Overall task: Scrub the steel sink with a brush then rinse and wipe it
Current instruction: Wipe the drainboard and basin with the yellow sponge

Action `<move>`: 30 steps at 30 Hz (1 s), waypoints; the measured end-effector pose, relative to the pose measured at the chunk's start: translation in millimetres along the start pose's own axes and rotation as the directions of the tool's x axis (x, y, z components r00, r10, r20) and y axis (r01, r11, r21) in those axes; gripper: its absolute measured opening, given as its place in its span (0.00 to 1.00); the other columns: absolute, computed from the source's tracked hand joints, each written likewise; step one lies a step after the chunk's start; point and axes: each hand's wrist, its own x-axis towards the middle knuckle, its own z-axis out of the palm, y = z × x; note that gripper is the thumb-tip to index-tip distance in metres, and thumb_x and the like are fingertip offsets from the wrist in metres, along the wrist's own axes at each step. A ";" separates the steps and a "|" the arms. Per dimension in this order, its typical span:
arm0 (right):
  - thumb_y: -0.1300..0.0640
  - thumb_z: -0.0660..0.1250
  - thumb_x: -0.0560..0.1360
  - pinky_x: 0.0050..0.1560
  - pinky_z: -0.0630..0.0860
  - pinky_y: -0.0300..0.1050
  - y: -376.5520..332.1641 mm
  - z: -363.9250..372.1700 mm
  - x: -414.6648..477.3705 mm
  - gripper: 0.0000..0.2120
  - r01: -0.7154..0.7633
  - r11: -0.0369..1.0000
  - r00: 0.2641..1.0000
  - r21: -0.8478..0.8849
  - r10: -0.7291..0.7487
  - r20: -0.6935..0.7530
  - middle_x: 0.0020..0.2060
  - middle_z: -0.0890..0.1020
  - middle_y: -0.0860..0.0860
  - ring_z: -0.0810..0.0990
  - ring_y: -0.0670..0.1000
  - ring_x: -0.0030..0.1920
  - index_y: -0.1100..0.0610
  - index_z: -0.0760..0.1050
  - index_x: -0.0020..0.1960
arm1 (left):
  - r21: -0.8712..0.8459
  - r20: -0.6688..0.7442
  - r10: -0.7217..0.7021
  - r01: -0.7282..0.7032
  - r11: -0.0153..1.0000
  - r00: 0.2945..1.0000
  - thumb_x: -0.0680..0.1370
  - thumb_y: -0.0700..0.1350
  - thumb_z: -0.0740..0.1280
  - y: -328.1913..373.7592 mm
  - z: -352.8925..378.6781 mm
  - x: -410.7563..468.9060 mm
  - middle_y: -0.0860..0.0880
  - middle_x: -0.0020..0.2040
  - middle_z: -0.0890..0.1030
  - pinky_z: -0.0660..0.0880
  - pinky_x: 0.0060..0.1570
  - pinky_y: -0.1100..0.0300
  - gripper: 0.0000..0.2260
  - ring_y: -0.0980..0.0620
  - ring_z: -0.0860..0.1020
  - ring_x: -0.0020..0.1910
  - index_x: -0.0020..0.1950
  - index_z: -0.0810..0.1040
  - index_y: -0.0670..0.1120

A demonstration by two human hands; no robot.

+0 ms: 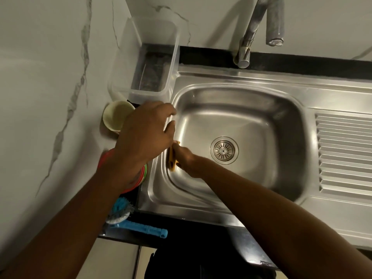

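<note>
The steel sink (267, 109) fills the middle of the view, its round drain (224, 150) near the centre of the basin. My right hand (186, 158) is down inside the basin and grips a yellow cloth (172, 158) against the left wall. My left hand (147, 133) rests on the sink's left rim with its fingers relaxed and holds nothing. A blue scrubbing brush (128, 218) with white bristles lies on the dark counter at the front left, apart from both hands.
A clear plastic container (153, 63) stands at the sink's back left corner. A pale green cup (114, 117) and stacked coloured plates (141, 178) sit left of the rim. The tap (249, 37) hangs over the back edge. A ribbed drainboard (344, 152) lies right.
</note>
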 end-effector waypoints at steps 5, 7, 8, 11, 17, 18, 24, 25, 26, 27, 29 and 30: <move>0.47 0.47 0.89 0.48 0.73 0.40 19.9 -7.0 -36.3 0.24 -0.014 0.954 0.976 -0.301 0.079 0.204 0.37 0.72 0.54 0.71 0.52 0.40 0.55 0.70 0.40 | -0.019 0.098 -0.071 0.073 0.997 0.993 0.79 0.46 0.71 3.2 13.9 -14.1 0.50 0.55 0.86 0.78 0.53 0.54 0.10 0.48 0.83 0.55 0.61 0.83 0.48; 0.48 0.47 0.89 0.52 0.71 0.49 28.0 -10.4 -54.9 0.24 0.006 0.899 0.953 -0.437 0.127 0.274 0.37 0.75 0.57 0.73 0.54 0.37 0.57 0.72 0.42 | -0.030 0.106 -0.097 0.101 0.994 0.990 0.79 0.45 0.71 3.9 14.4 -17.6 0.51 0.55 0.86 0.80 0.53 0.51 0.10 0.48 0.83 0.54 0.60 0.84 0.48; 0.50 0.47 0.89 0.58 0.71 0.54 33.1 -12.5 -61.7 0.24 0.012 0.880 0.942 -0.474 0.150 0.302 0.45 0.80 0.63 0.79 0.60 0.45 0.60 0.77 0.51 | -0.034 0.104 -0.111 0.115 0.993 0.988 0.79 0.45 0.71 4.4 14.5 -18.7 0.51 0.54 0.87 0.80 0.53 0.50 0.10 0.48 0.84 0.53 0.60 0.84 0.48; 0.46 0.46 0.89 0.78 0.56 0.53 42.7 -32.1 -78.9 0.28 0.117 0.787 0.934 -0.606 0.121 0.336 0.80 0.62 0.60 0.61 0.59 0.79 0.62 0.58 0.82 | -0.046 0.091 -0.135 0.139 0.989 0.987 0.79 0.44 0.71 8.7 14.0 -20.9 0.50 0.52 0.87 0.82 0.53 0.47 0.09 0.47 0.85 0.52 0.59 0.85 0.48; 0.31 0.46 0.83 0.82 0.48 0.53 78.4 -91.7 -98.7 0.36 0.177 0.643 0.910 -0.745 0.181 0.373 0.83 0.55 0.46 0.54 0.49 0.82 0.50 0.52 0.85 | -0.082 0.099 -0.166 0.175 0.981 0.981 0.79 0.43 0.70 24.8 27.9 -23.3 0.50 0.50 0.87 0.81 0.51 0.48 0.09 0.46 0.84 0.50 0.57 0.85 0.48; 0.29 0.46 0.82 0.82 0.49 0.54 84.2 -103.4 -101.5 0.38 0.143 0.623 0.915 -0.769 0.213 0.343 0.82 0.56 0.46 0.55 0.50 0.82 0.49 0.52 0.84 | -0.086 0.112 -0.167 0.177 0.981 0.980 0.79 0.43 0.70 29.5 31.5 -24.4 0.50 0.49 0.87 0.81 0.51 0.48 0.09 0.46 0.84 0.50 0.57 0.85 0.48; 0.40 0.46 0.87 0.77 0.60 0.53 78.1 -157.1 -137.8 0.31 0.039 0.401 0.897 -0.915 0.390 0.209 0.79 0.66 0.59 0.65 0.60 0.77 0.61 0.62 0.80 | -0.096 0.186 -0.172 0.192 0.977 0.967 0.80 0.46 0.68 55.3 52.8 -29.7 0.52 0.52 0.87 0.81 0.52 0.50 0.09 0.47 0.84 0.51 0.59 0.85 0.51; 0.39 0.47 0.86 0.77 0.60 0.55 77.9 -168.8 -143.1 0.31 -0.003 0.351 0.892 -0.936 0.423 0.156 0.78 0.67 0.58 0.67 0.59 0.77 0.59 0.64 0.80 | -0.095 0.197 -0.171 0.192 0.977 0.965 0.81 0.46 0.68 59.2 55.7 -30.5 0.52 0.53 0.87 0.81 0.53 0.51 0.10 0.48 0.84 0.51 0.60 0.84 0.51; 0.38 0.48 0.86 0.76 0.61 0.55 78.7 -182.1 -146.4 0.32 -0.021 0.266 0.886 -0.964 0.451 0.105 0.78 0.68 0.57 0.67 0.58 0.77 0.58 0.65 0.79 | -0.096 0.204 -0.169 0.191 0.977 0.964 0.81 0.46 0.68 62.5 57.9 -31.6 0.52 0.53 0.87 0.80 0.53 0.52 0.10 0.48 0.84 0.52 0.60 0.84 0.51; 0.38 0.48 0.85 0.76 0.61 0.55 76.4 -194.5 -153.2 0.32 -0.047 0.184 0.880 -0.982 0.473 0.046 0.78 0.69 0.57 0.67 0.57 0.77 0.57 0.65 0.79 | -0.103 0.207 -0.167 0.191 0.976 0.964 0.81 0.46 0.68 66.4 61.1 -31.5 0.52 0.54 0.87 0.80 0.53 0.54 0.10 0.48 0.84 0.52 0.60 0.84 0.51; 0.40 0.51 0.86 0.74 0.62 0.53 71.9 -213.4 -159.3 0.30 -0.065 0.048 0.864 -0.997 0.503 -0.032 0.78 0.68 0.57 0.67 0.58 0.77 0.57 0.65 0.80 | -0.111 0.208 -0.170 0.196 0.974 0.963 0.81 0.46 0.68 72.9 65.3 -32.0 0.52 0.54 0.86 0.78 0.52 0.55 0.10 0.49 0.84 0.53 0.61 0.84 0.51; 0.42 0.53 0.85 0.72 0.65 0.52 70.7 -222.4 -159.9 0.28 -0.042 -0.023 0.865 -0.999 0.499 -0.048 0.77 0.70 0.57 0.69 0.58 0.76 0.56 0.66 0.80 | -0.114 0.209 -0.172 0.199 0.973 0.963 0.81 0.46 0.68 76.0 67.2 -32.3 0.53 0.54 0.86 0.78 0.52 0.55 0.10 0.49 0.84 0.53 0.61 0.84 0.51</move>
